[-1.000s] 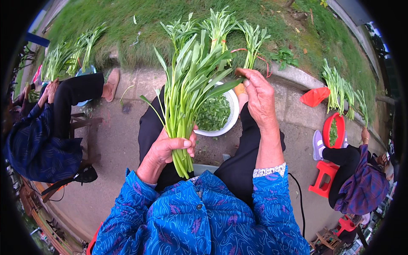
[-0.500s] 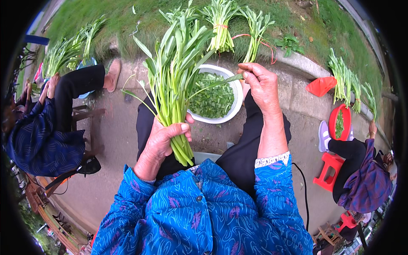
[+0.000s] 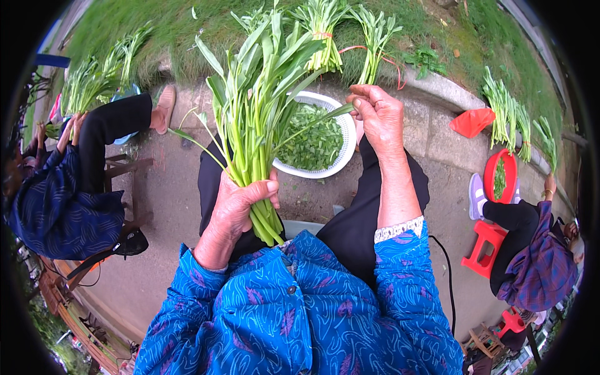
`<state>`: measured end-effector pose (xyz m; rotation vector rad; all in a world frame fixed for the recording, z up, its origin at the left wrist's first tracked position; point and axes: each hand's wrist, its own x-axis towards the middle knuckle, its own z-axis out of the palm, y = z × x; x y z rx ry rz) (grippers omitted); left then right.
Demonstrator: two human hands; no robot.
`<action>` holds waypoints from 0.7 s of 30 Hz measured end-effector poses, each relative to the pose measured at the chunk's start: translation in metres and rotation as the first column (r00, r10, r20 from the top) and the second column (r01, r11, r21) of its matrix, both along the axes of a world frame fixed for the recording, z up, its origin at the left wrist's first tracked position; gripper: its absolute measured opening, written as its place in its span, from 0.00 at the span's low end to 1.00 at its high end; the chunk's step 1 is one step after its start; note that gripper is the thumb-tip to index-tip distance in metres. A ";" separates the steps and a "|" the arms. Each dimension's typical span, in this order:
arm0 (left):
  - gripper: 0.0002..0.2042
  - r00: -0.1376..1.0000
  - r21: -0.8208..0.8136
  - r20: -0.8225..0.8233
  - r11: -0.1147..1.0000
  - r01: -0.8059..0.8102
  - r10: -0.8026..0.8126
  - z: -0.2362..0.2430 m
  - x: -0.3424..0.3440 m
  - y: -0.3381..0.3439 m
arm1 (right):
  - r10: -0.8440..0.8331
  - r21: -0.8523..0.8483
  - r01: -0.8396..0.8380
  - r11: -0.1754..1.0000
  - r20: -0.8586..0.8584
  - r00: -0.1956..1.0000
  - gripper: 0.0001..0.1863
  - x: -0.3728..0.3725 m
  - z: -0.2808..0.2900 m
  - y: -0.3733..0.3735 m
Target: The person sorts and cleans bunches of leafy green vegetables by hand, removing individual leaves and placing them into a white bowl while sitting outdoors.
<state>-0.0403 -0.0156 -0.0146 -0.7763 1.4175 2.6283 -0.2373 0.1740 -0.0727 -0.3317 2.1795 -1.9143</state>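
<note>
My left hand is wrapped round the lower stems of a big bunch of leafy green stalks, which look like water spinach. The bunch stands upright, its leaves fanning out above and its cut ends poking out below my fist. To the right, my right hand pinches the tip of a long narrow leaf that reaches out sideways from the bunch. Beyond the bunch, between my knees, a white plastic basket holds chopped green pieces. Leaves of the bunch cover part of its left side.
Tied bundles of stalks lie on the grass by the stone kerb. At left sits a person in dark blue; at right another in plaid, near a red basin, red stool and red bag.
My right hand has shifted slightly left and down, still pinching the leaf. The bunch in my left hand has tilted a little. The basket appears slightly higher and further left.
</note>
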 end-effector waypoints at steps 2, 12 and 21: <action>0.22 1.000 0.006 -0.004 1.000 -0.006 0.006 -0.001 0.001 -0.001 | -0.013 -0.004 0.013 1.000 0.054 0.998 0.14 0.000 0.000 -0.001; 0.33 1.000 0.176 0.013 0.984 -0.019 0.017 0.007 0.002 -0.008 | 0.043 0.153 -0.034 0.988 -0.055 0.998 0.16 -0.011 -0.026 0.009; 0.32 0.995 0.413 -0.088 0.907 0.076 -0.044 0.005 0.002 -0.005 | 0.515 0.339 -0.586 0.736 0.280 0.810 0.19 0.003 -0.003 0.005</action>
